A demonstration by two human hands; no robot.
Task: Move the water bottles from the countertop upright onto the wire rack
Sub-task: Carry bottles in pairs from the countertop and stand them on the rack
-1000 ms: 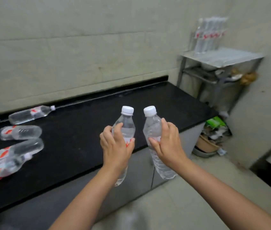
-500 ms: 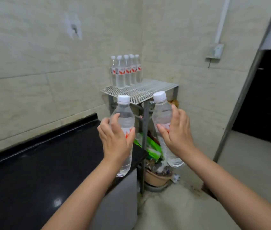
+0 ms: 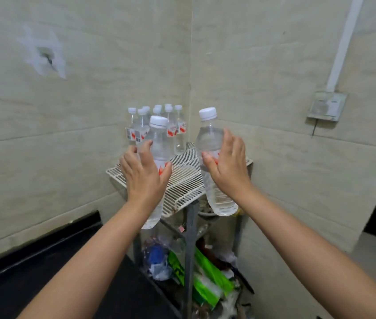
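My left hand (image 3: 144, 174) grips a clear water bottle (image 3: 159, 143) with a white cap, held upright in front of the white wire rack (image 3: 183, 178). My right hand (image 3: 227, 168) grips a second clear bottle (image 3: 210, 137), also upright, over the rack's right front part. Both bottles hang in the air, their bases below the level of the rack's top. Several bottles (image 3: 177, 127) with red labels stand upright at the back of the rack, in the corner of the walls.
The black countertop (image 3: 51, 275) ends at the lower left, beside the rack's grey metal legs (image 3: 190, 245). Below the rack lie green packets (image 3: 207, 272) and plastic clutter. A wall box (image 3: 326, 107) with a white conduit sits on the right wall. A dark doorway opens at far right.
I have turned from the countertop and come close to the rack, carrying both bottles. The bottles lying on the counter have left the view, and the rack now fills the middle.
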